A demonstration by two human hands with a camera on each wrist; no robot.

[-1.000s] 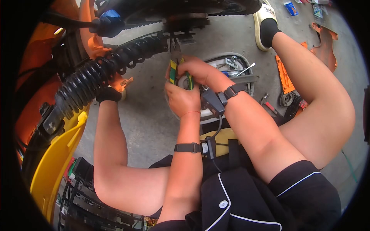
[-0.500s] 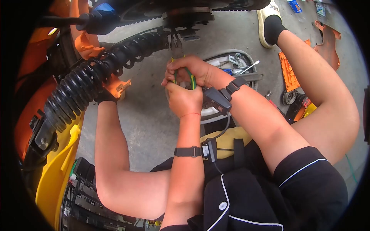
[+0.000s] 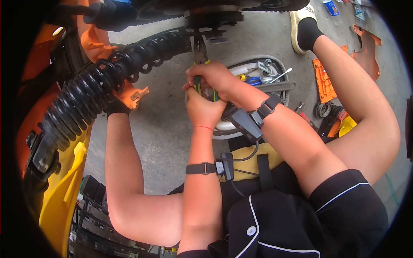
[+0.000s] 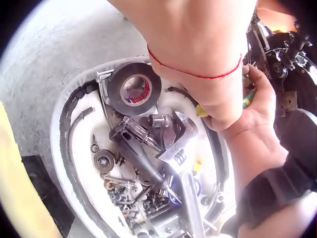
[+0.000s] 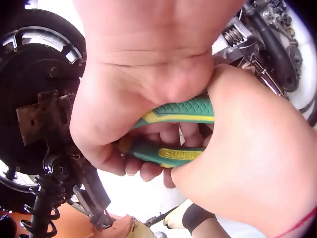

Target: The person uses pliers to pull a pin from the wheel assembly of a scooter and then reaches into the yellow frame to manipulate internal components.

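Both hands grip one pair of pliers (image 3: 200,55) with green and yellow handles. Its metal jaws point up to a bracket under the dark wheel hub (image 3: 213,18), beside the end of the black coil-spring shock absorber (image 3: 101,81). My left hand (image 3: 204,109) holds the lower ends of the handles, its palm spanning both. Higher up, my right hand (image 3: 218,78) wraps the handles near the pivot. The right wrist view shows a gap between the handles (image 5: 183,110), with fingers curled behind them. What the jaw tips touch is hidden.
Below the hands lies a white-lined tray (image 4: 58,134) with a tape roll (image 4: 117,94), a screwdriver (image 4: 137,156), an adjustable wrench (image 4: 189,198) and small hardware. Orange panels (image 3: 323,81) lie on the floor at right. A yellow panel (image 3: 64,180) stands at left.
My right hand has shifted from beside the handles to wrap round them near the pivot. The pliers' jaws look closer together than before. The head view has shifted slightly.
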